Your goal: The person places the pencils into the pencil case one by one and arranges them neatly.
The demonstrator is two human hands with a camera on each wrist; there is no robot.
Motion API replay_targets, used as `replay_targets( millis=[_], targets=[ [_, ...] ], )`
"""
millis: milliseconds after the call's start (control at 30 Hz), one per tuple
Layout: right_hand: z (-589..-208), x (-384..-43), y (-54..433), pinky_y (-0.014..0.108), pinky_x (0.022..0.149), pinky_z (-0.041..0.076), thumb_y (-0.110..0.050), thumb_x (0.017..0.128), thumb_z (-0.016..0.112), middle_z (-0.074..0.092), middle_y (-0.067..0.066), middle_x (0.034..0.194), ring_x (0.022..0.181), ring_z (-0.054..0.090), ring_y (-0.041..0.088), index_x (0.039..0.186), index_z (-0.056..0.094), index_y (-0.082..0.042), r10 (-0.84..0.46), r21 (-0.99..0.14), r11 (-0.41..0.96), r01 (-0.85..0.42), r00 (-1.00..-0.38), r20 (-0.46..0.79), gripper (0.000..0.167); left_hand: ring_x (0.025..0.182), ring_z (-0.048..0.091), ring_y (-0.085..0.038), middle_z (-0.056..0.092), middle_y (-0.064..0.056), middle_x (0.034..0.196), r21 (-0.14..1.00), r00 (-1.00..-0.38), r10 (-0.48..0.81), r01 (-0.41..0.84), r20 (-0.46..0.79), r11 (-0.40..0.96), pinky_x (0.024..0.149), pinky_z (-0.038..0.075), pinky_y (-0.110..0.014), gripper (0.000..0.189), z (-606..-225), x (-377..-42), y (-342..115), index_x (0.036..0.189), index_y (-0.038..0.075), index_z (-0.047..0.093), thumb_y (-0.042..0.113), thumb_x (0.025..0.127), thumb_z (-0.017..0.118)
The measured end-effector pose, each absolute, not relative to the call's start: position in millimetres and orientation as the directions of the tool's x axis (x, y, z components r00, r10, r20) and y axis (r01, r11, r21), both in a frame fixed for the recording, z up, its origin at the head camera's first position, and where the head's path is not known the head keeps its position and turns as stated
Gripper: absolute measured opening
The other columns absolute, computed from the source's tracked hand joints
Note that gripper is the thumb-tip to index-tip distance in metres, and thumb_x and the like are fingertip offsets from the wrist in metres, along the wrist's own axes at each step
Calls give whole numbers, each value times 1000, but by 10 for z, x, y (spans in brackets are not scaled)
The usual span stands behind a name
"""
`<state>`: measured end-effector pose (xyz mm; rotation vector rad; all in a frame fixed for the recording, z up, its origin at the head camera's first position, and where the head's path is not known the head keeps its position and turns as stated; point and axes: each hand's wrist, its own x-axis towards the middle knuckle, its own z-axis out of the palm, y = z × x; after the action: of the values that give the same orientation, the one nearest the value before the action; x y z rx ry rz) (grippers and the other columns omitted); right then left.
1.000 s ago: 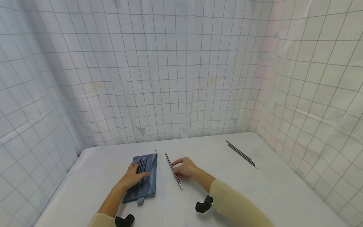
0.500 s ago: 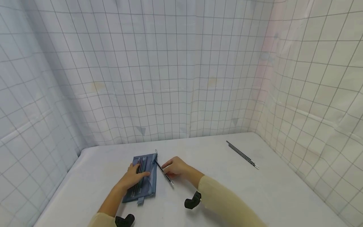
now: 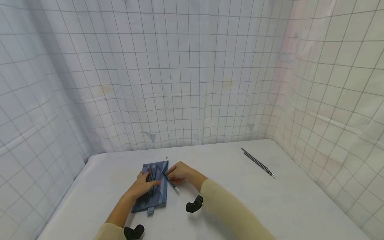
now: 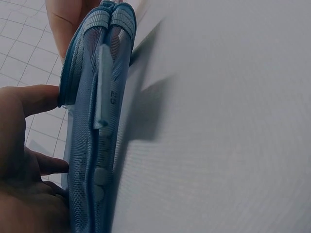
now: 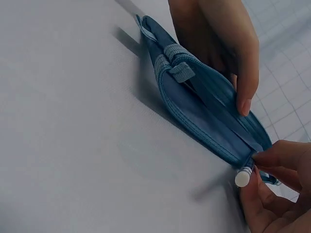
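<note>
A blue mesh zip pencil case (image 3: 157,200), with several pencils inside, lies flat on the table. My left hand (image 3: 142,186) grips it from above; in the right wrist view its thumb (image 5: 245,104) is on the upper edge of the gaping zip mouth (image 5: 206,114). At the case's right edge, my right hand (image 3: 180,172) pinches a dark pencil (image 3: 173,185) between thumb and fingers. Its white eraser end (image 5: 243,178) points out toward me. The pencil's other end is at the case's mouth, and its tip is hidden there.
Several dark pencils (image 3: 258,163) with white ends lie side by side at the right on the white table (image 3: 228,200). A white gridded curtain (image 3: 192,83) stands behind the table and along both sides. A small fabric tab (image 3: 150,210) sticks out from the case's near edge.
My right hand has moved left with the pencil, from beside the pencil case to its open right edge, and less of the pencil now shows. My left hand has stayed on the case.
</note>
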<state>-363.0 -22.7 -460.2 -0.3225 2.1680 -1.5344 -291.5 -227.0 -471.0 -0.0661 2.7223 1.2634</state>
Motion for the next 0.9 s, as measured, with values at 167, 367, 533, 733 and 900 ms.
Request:
replay_targets(
  millis=[167, 367, 533, 733, 900],
  targets=[
    [-4590, -3596, -323, 24, 53, 52, 7, 89, 72, 69, 9, 82, 65, 61, 15, 110, 78, 1, -454, -942, 324, 88, -859, -236, 22, 145, 3, -64, -6, -42, 161, 762, -988, 26, -98, -149, 641, 112, 13, -76, 95, -4683, -2911, -2257, 157, -14, 20, 44, 97, 66],
    [-4595, -3577, -404, 24, 56, 56, 11, 92, 67, 71, 10, 82, 65, 64, 14, 116, 74, 6, -482, -955, 267, 132, -839, -251, 25, 146, 2, -63, -7, -42, 161, 760, -988, 40, -90, -151, 643, 113, 11, -76, 94, -4656, -2902, -2266, 156, -15, 19, 44, 99, 63],
    [-4598, -3594, -437, 31, 69, 62, 12, 95, 62, 75, 17, 91, 77, 73, 21, 124, 68, 10, -511, -953, 190, 235, -805, -301, 30, 146, -2, -63, -9, -42, 161, 772, -987, 58, -83, -153, 630, 114, 8, -75, 92, -4662, -2909, -2291, 157, -15, 17, 42, 100, 61],
    [-4688, -3584, -491, 58, 101, 48, 16, 99, 47, 52, 41, 137, 128, 55, 49, 154, 30, 14, -613, -900, 7, 436, -709, -349, 57, 147, -4, -62, -11, -41, 161, 785, -984, 56, -100, -169, 612, 114, 8, -75, 93, -4680, -2900, -2312, 157, -15, 14, 43, 102, 61],
    [-4712, -3593, -469, 59, 102, 48, 11, 100, 46, 48, 39, 144, 131, 52, 50, 159, 21, 11, -634, -900, 2, 437, -695, -339, 63, 147, -3, -61, -11, -39, 162, 786, -982, 50, -113, -181, 608, 113, 9, -76, 93, -4676, -2905, -2314, 158, -14, 14, 44, 102, 61]
  ],
)
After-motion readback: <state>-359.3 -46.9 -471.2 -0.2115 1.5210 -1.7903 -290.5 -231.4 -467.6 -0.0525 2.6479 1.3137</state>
